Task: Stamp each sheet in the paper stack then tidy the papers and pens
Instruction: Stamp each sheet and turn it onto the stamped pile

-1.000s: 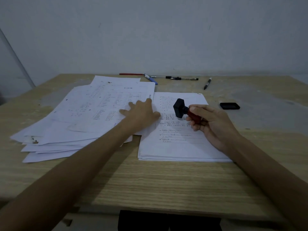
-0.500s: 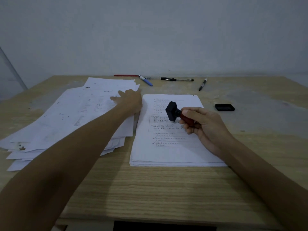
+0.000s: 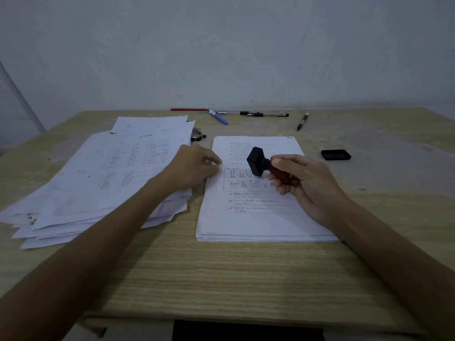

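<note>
Two white paper stacks (image 3: 258, 217) (block-headed stamp (image 3: 257, 161) above)

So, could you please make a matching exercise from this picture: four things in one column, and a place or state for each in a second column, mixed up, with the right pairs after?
Things
1. stamp
2. ink pad
3. loose pile of sheets
4. black marker

Places or states
A. lies alone on the table, right of the neat stack
B. fanned out untidily on the left
C. gripped by the right hand, above the paper
D. lies at an angle near the far edge

Pairs: 1-C, 2-A, 3-B, 4-D
</note>
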